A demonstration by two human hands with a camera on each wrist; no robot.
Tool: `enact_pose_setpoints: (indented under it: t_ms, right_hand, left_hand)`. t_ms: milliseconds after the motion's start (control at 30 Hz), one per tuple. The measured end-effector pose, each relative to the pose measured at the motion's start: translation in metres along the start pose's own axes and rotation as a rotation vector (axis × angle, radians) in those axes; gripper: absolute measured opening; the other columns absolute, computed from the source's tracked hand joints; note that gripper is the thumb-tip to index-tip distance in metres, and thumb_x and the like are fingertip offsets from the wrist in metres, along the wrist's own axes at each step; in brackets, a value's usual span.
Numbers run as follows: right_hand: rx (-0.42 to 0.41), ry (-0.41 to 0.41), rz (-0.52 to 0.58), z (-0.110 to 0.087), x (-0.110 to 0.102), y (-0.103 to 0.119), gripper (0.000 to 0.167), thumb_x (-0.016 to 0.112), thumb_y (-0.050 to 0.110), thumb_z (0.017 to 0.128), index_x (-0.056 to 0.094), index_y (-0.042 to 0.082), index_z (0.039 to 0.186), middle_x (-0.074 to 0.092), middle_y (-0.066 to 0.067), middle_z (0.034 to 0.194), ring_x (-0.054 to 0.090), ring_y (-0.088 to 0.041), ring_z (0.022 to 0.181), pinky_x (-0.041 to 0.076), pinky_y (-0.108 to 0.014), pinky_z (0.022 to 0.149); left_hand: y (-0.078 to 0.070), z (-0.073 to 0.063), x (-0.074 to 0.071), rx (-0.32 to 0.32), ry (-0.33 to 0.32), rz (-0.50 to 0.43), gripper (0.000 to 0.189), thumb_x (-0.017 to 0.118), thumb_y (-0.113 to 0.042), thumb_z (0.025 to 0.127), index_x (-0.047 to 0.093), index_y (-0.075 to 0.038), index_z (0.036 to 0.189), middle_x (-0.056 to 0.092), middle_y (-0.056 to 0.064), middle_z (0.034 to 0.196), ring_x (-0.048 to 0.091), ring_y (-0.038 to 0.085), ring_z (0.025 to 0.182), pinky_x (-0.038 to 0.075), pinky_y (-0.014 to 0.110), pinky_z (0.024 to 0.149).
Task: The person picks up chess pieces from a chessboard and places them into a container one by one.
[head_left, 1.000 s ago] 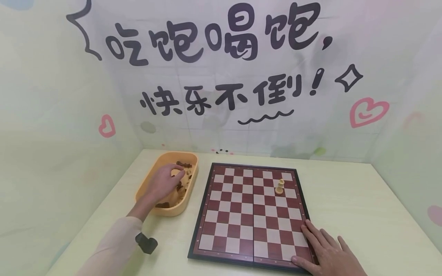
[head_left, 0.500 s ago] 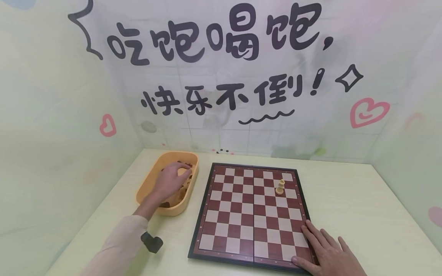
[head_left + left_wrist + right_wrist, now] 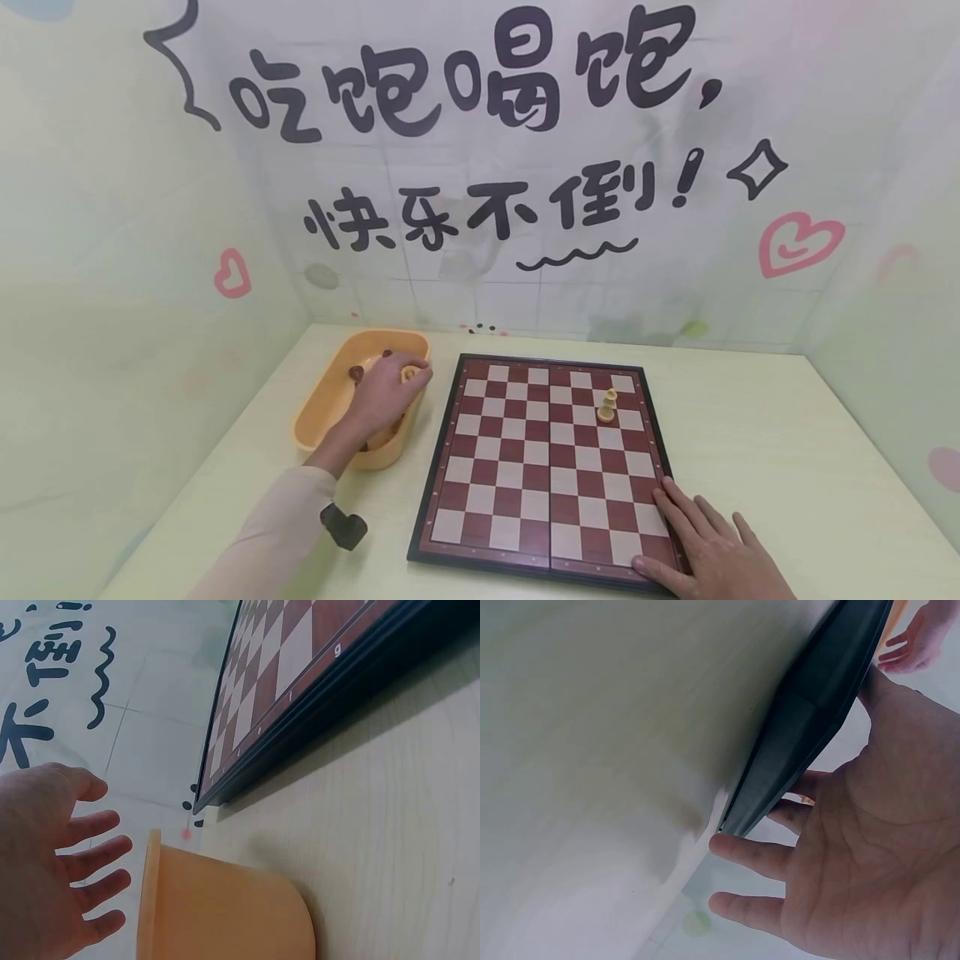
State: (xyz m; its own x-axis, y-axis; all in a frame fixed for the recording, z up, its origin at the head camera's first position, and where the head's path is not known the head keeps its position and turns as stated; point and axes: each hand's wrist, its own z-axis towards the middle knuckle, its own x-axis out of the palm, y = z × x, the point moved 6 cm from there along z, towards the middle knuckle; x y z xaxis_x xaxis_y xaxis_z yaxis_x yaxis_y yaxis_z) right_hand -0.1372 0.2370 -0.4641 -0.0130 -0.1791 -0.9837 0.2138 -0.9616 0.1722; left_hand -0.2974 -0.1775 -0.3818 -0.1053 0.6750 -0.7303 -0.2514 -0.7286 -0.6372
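My left hand (image 3: 386, 390) is over the yellow tub (image 3: 318, 421), its fingers apart and loosely bent. In the left wrist view, nothing shows between the fingers of this left hand (image 3: 45, 862), and the tub's wall (image 3: 232, 907) is beside it. Dark chess pieces (image 3: 356, 375) lie in the tub, partly hidden under the hand. My right hand (image 3: 712, 546) rests along the near right edge of the red and white chessboard (image 3: 510, 475), thumb and fingertips on its border. One pale chess piece (image 3: 607, 407) stands toward the board's far right.
The pale wooden table (image 3: 780, 450) carries both the board and the tub, with a gap between them. Behind it hangs a white printed sheet (image 3: 480, 300) with large dark writing. A black wrist device (image 3: 343, 527) sits at my left sleeve.
My left hand has shifted right across the tub toward its right rim, uncovering dark pieces on the left. The right hand, the board and the standing piece stay where they were.
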Motion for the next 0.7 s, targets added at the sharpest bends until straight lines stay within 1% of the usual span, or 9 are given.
enact_pose_setpoints:
  t_ms: [167, 267, 400, 467, 567, 700]
  right_hand:
    - [0.004, 0.014, 0.003, 0.001, 0.0, 0.0, 0.097, 0.061, 0.079, 0.081, 0.053, 0.01, 0.149, 0.045, -0.012, 0.153, 0.049, -0.047, 0.129, 0.033, -0.075, 0.099]
    - [0.006, 0.021, 0.0, 0.001, 0.0, 0.0, 0.097, 0.061, 0.08, 0.081, 0.052, 0.01, 0.149, 0.045, -0.012, 0.153, 0.049, -0.047, 0.129, 0.033, -0.075, 0.099]
    - [0.003, 0.019, -0.004, 0.001, 0.0, 0.001, 0.097, 0.061, 0.08, 0.081, 0.053, 0.01, 0.148, 0.045, -0.011, 0.153, 0.049, -0.047, 0.129, 0.033, -0.074, 0.099]
    - [0.003, 0.017, -0.003, 0.001, 0.0, 0.001, 0.097, 0.061, 0.08, 0.081, 0.053, 0.01, 0.148, 0.045, -0.011, 0.153, 0.049, -0.047, 0.129, 0.034, -0.074, 0.098]
    - [0.005, 0.019, -0.001, 0.001, 0.0, 0.001, 0.098, 0.061, 0.08, 0.081, 0.053, 0.01, 0.148, 0.045, -0.012, 0.154, 0.049, -0.047, 0.129, 0.033, -0.074, 0.098]
    - [0.006, 0.012, -0.002, 0.0, -0.001, 0.001, 0.097, 0.061, 0.08, 0.081, 0.053, 0.01, 0.148, 0.045, -0.011, 0.154, 0.048, -0.048, 0.129, 0.033, -0.074, 0.099]
  left_hand:
    - [-0.002, -0.001, 0.003, -0.012, 0.016, 0.01, 0.038, 0.058, -0.033, 0.102, 0.069, -0.004, 0.125, 0.064, 0.012, 0.13, 0.06, 0.036, 0.114, 0.047, 0.054, 0.094]
    - [-0.003, -0.001, 0.005, -0.018, 0.022, 0.002, 0.039, 0.058, -0.033, 0.102, 0.068, -0.004, 0.126, 0.063, 0.012, 0.131, 0.06, 0.036, 0.114, 0.048, 0.053, 0.093]
    - [-0.004, -0.001, 0.009, -0.025, 0.03, 0.002, 0.038, 0.058, -0.034, 0.102, 0.068, -0.006, 0.125, 0.064, 0.01, 0.129, 0.06, 0.029, 0.103, 0.049, 0.048, 0.089]
    - [-0.004, -0.001, 0.011, -0.026, 0.032, 0.004, 0.038, 0.057, -0.034, 0.101, 0.068, -0.006, 0.125, 0.064, 0.01, 0.128, 0.059, 0.027, 0.098, 0.049, 0.047, 0.087]
    - [-0.005, 0.0, 0.012, -0.02, 0.029, 0.004, 0.037, 0.058, -0.034, 0.101, 0.068, -0.006, 0.124, 0.065, 0.011, 0.128, 0.059, 0.028, 0.101, 0.048, 0.048, 0.091]
    - [-0.008, 0.003, 0.014, -0.014, 0.03, 0.013, 0.039, 0.058, -0.034, 0.101, 0.069, -0.006, 0.124, 0.064, 0.012, 0.13, 0.059, 0.029, 0.11, 0.047, 0.051, 0.095]
